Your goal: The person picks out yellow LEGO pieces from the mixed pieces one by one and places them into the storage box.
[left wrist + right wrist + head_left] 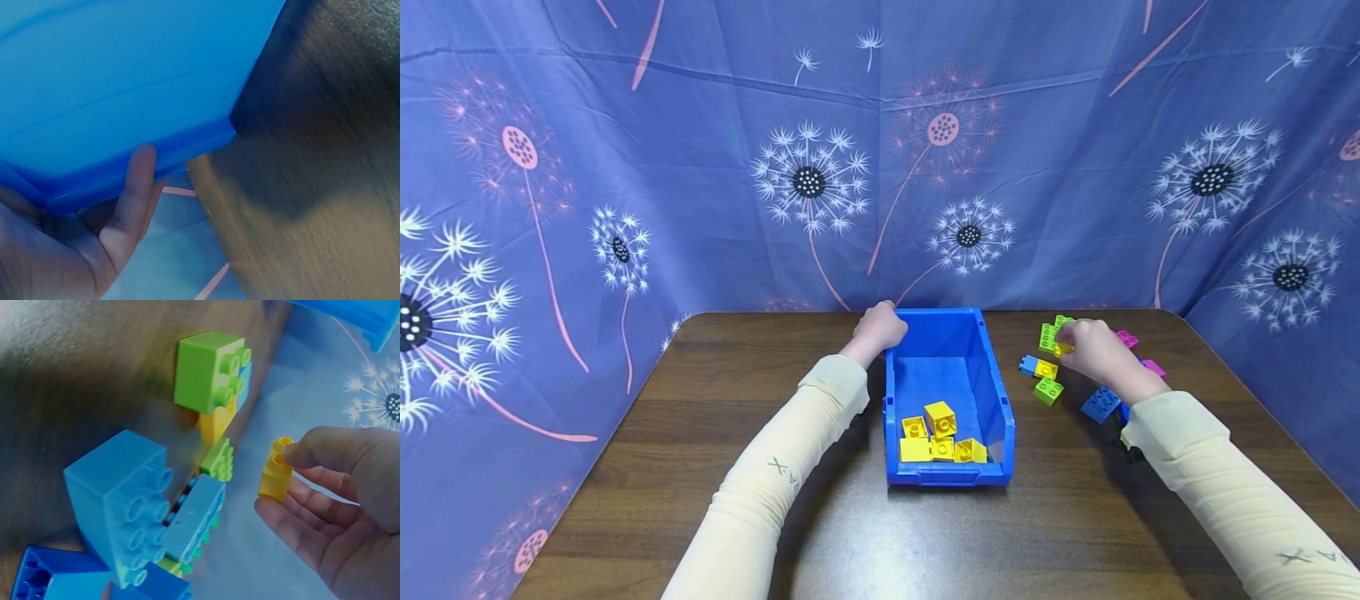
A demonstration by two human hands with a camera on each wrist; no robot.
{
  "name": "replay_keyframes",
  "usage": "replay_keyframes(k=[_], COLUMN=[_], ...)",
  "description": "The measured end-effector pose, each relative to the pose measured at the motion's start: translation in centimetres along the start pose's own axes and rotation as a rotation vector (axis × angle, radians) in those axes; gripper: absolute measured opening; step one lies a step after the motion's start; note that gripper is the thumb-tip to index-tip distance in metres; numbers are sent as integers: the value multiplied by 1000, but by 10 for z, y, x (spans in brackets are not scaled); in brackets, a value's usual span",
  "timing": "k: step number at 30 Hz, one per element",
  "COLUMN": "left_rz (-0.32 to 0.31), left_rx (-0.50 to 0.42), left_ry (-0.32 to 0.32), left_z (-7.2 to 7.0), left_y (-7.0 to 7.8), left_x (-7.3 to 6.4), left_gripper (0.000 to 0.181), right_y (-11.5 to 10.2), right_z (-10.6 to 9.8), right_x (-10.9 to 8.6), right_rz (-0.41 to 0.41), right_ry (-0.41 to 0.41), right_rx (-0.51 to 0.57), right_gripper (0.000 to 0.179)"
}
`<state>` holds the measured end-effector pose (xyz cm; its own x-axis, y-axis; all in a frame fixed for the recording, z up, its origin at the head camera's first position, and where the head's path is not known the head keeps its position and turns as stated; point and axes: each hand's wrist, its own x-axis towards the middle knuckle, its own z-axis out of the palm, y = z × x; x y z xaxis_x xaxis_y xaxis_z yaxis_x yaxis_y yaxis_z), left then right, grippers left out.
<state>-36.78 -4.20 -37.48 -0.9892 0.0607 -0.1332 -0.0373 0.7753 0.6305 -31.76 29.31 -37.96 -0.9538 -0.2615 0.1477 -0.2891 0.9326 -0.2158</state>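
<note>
A blue plastic bin (992, 392) stands mid-table, with several yellow toy bricks (914, 450) gathered toward its front end. My left hand (882, 327) grips its rim at the far left corner; the left wrist view has a finger (141, 172) lying over the edge. To the right of the bin, my right hand (1097, 350) is over a loose group of toy bricks. Between thumb and fingertips it pinches a small yellow brick (275, 472), whose studs show in the right wrist view.
Around the right hand lie a green brick (1048, 391), a blue brick (1101, 404), a pink brick (1127, 338) and a yellow brick (1046, 369) beside a light blue one (1028, 364). Behind the wooden table (737, 383) hangs a blue dandelion-print cloth (700, 167).
</note>
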Motion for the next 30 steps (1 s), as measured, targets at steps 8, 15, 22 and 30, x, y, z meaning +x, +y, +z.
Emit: replay_keyframes(k=[8, 15, 22, 30], left_rz=[-9, 18, 12, 21], left_rx=[5, 15, 11, 7], left_ry=[-4, 21, 11, 14], left_z=[0, 1, 0, 0], left_y=[1, 0, 0, 1], left_x=[0, -1, -1, -3], left_gripper=[46, 44, 41, 44], right_y=[-14, -26, -44, -64], right_z=[-8, -16, -28, -35], right_x=[-1, -1, -3, -7], right_rz=[-6, -51, -82, -127], right_ry=[17, 43, 56, 92], right_rx=[-19, -22, -28, -11], right_gripper=[29, 28, 25, 25])
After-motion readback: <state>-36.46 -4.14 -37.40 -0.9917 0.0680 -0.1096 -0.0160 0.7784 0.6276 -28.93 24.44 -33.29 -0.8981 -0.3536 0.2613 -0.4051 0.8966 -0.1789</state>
